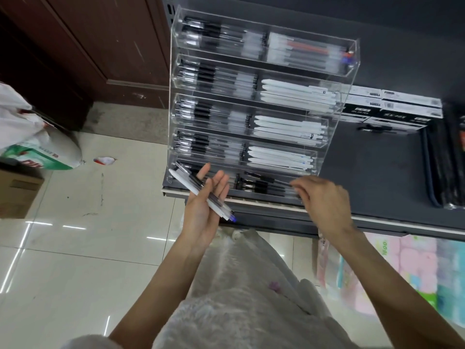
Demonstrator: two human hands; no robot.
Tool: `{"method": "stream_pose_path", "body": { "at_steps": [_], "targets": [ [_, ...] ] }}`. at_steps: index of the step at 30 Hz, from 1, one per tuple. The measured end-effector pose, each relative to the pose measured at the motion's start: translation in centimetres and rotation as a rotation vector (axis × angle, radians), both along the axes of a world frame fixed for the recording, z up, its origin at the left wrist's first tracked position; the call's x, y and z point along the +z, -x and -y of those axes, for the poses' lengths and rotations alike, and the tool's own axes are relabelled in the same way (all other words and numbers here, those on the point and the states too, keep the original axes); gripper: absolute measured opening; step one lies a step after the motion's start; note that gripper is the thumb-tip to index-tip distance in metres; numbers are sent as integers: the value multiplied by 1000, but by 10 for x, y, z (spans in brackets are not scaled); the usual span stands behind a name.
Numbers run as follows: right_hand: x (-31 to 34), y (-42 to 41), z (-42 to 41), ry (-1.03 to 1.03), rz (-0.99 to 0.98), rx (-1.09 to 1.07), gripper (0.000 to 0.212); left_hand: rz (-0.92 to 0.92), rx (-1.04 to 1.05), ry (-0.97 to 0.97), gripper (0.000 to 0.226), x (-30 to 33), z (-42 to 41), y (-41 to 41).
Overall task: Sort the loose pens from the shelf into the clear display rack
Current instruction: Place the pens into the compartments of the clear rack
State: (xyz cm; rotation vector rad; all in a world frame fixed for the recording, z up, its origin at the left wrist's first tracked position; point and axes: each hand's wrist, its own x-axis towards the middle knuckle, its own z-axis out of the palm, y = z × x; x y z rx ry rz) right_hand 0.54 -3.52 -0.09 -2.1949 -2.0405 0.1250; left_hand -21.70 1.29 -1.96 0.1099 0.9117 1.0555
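The clear display rack [351,61] stands on the dark shelf [377,172], its tiers holding black-grip pens on the left and white pens on the right. My left hand [201,210] holds a bundle of loose pens [214,201], white and clear ones, across its palm in front of the rack's bottom left compartment; its fingers are mostly straight. My right hand [324,200] is blurred at the bottom right compartment. Its curled fingertips pinch a clear pen [289,185] that lies over the black pens there.
Black-and-white pen boxes [392,107] and dark packaged goods [442,162] lie on the shelf right of the rack. On the tiled floor to the left are a plastic bag [37,147] and a cardboard box [17,192]. Pastel packages [415,273] fill the lower shelf.
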Motion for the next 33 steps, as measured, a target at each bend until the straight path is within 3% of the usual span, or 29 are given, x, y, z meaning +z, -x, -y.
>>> {"method": "stream_pose_path", "body": {
  "at_steps": [3,11,17,22,25,27,30,33],
  "targets": [
    [-6,5,-8,75,195,76,34,1,19,12,28,-1,0,0],
    [-20,11,-19,42,463,240,30,34,37,3,24,-2,4,3],
    [-26,8,-23,6,474,319,33,80,24,-3,27,1,4,6],
    [-24,11,-24,90,481,306,33,95,5,-1,26,4,3,6],
    [-13,19,-17,0,273,222,37,99,-23,-34,27,8,4,5],
    [-1,35,-12,-41,-90,185,20,79,-42,-66,28,11,4,2],
    [25,72,-8,115,-658,28,17,72,-65,-104,28,18,3,-4],
    [28,93,-7,231,-939,-77,15,98,-93,-118,29,21,2,-7]
  ]
}}
